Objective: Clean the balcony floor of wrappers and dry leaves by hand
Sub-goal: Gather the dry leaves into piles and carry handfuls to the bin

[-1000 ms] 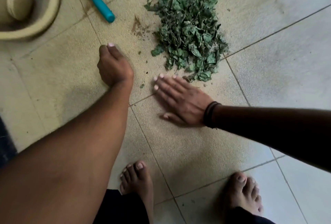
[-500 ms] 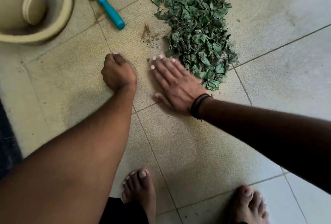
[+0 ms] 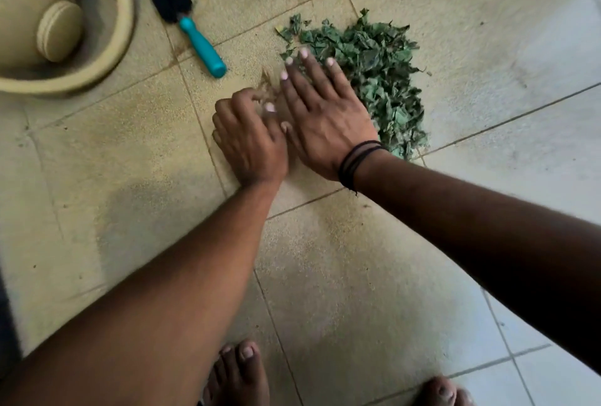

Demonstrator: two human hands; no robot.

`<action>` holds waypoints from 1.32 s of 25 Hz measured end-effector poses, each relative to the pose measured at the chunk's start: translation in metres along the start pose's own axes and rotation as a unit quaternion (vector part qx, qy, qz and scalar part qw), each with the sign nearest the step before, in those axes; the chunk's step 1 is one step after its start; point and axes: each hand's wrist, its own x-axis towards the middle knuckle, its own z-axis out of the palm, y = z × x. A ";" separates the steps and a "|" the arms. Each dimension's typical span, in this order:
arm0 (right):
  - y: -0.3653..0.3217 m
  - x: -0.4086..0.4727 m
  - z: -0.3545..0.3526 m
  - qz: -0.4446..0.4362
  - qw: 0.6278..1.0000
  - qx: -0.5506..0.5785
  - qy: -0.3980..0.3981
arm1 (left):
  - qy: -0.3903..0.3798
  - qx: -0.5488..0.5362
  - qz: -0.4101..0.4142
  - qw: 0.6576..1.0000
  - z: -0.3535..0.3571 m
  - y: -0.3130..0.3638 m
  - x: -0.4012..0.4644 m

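Leaves (image 3: 380, 71): crinkled green heap | right hand (image 3: 325, 113): flat, fingers spread | left hand (image 3: 250, 136): fingers curled, contents unclear

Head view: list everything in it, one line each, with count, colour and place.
leaf pile: one heap, green, on the floor tiles at upper centre-right
hand trowel: one, black blade and teal handle, lying on the floor left of the leaf pile
pot: one, beige, top left corner, partly out of frame
floor tiles: many, beige at left and paler at right, all across the view
wristbands: a few thin ones, black, on the right wrist
feet: two, bare, bottom edge
left hand: one, fingers curled, on the floor beside the right hand
right hand: one, flat with fingers spread, fingertips at the leaf pile's left edge
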 end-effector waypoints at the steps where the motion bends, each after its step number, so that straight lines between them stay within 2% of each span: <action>1: 0.007 0.008 -0.009 0.004 1.000 0.000 0.011 | -0.007 0.011 0.029 0.999 0.006 0.004 -0.001; 3: 0.018 0.031 -0.020 0.017 1.000 0.004 -0.008 | -0.042 0.050 0.071 0.995 0.014 0.005 -0.001; 6: 0.023 0.076 -0.016 0.012 0.998 -0.004 -0.061 | -0.080 0.049 0.122 0.988 0.016 0.003 0.002; 10: 0.032 0.122 -0.010 0.042 0.992 -0.008 -0.121 | -0.110 0.047 0.116 0.986 0.022 0.002 0.004; 14: 0.044 0.094 -0.019 0.065 0.986 -0.009 -0.152 | -0.130 0.055 0.126 0.982 0.021 -0.001 0.006; 17: 0.078 0.061 -0.029 0.067 0.992 0.031 -0.100 | -0.144 0.056 0.141 0.978 0.021 -0.001 0.006; 19: 0.106 0.053 -0.034 0.096 0.987 0.123 -0.049 | -0.155 0.063 0.153 0.974 0.020 0.000 0.007; 20: 0.118 0.053 -0.033 0.110 0.978 0.172 -0.052 | -0.161 0.070 0.157 0.972 0.019 0.000 0.008; 21: 0.125 0.051 -0.030 0.101 0.972 0.198 -0.076 | -0.165 0.078 0.160 0.970 0.019 0.000 0.008; 23: 0.127 0.043 -0.019 0.038 0.978 0.162 -0.129 | -0.170 0.089 0.164 0.968 0.018 0.001 0.008; 28: 0.090 0.069 -0.021 -0.014 0.993 0.107 -0.042 | -0.172 0.093 0.161 0.967 0.019 0.002 0.008; 31: 0.055 0.107 -0.016 -0.089 0.990 0.075 -0.082 | -0.168 0.084 0.164 0.969 0.019 0.001 0.007; 33: 0.045 0.115 -0.011 -0.103 0.988 0.047 -0.102 | -0.165 0.077 0.161 0.970 0.020 0.001 0.008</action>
